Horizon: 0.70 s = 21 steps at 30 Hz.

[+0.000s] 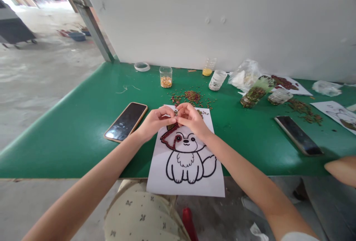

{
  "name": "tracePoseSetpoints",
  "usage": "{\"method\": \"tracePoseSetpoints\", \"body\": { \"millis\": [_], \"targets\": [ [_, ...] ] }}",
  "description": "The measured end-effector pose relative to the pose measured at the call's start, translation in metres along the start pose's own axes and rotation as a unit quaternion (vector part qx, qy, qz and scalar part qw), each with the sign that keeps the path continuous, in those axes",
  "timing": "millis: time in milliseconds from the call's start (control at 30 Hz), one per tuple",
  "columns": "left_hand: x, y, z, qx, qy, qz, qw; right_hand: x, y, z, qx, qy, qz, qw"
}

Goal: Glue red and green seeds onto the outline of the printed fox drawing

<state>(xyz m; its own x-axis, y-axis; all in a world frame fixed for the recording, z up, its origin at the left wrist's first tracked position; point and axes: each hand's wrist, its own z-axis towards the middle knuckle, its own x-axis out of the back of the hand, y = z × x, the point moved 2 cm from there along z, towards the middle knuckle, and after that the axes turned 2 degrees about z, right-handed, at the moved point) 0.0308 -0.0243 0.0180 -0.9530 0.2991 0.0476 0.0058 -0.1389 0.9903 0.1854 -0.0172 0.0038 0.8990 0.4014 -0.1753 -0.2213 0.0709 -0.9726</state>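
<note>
A white sheet with a black outline drawing of a dog (185,159) lies on the green table (83,122), its lower edge hanging over the front edge. Red-brown seeds fill the dog's left ear. My left hand (155,120) and my right hand (190,116) meet over the top of the sheet, just above the dog's head. Both have fingers pinched together, fingertips touching; what they pinch is too small to make out. A pile of loose seeds (192,96) lies just beyond the sheet.
A phone (126,121) lies left of the sheet, another phone (298,135) to the right. Behind stand a jar of yellow grain (166,76), a small bottle (208,66), a clear cup (217,79), a tape roll (142,66), seed bags (254,93). Another person's hand (342,170) shows at right.
</note>
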Motion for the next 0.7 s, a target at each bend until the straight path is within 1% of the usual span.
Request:
{"method": "tracePoseSetpoints", "body": {
  "millis": [233,333,533,700],
  "targets": [
    [0.0012,-0.0045,-0.0014,0.004,-0.051,-0.033,0.998,-0.0005,0.0037,-0.0016,-0.083,-0.061,0.07,0.992],
    [0.0006,-0.0053,-0.0019,0.004,-0.067,-0.044,0.997,0.0007,0.0039,-0.0024,-0.105,-0.069,0.093,0.988],
    [-0.0009,-0.0044,-0.0026,0.016,-0.092,-0.075,0.993,0.0025,0.0023,-0.003,-0.133,-0.077,0.109,0.982],
    [-0.0012,-0.0035,-0.0027,0.019,-0.095,-0.096,0.991,0.0027,0.0015,-0.0025,-0.129,-0.085,0.11,0.982]
  ]
}}
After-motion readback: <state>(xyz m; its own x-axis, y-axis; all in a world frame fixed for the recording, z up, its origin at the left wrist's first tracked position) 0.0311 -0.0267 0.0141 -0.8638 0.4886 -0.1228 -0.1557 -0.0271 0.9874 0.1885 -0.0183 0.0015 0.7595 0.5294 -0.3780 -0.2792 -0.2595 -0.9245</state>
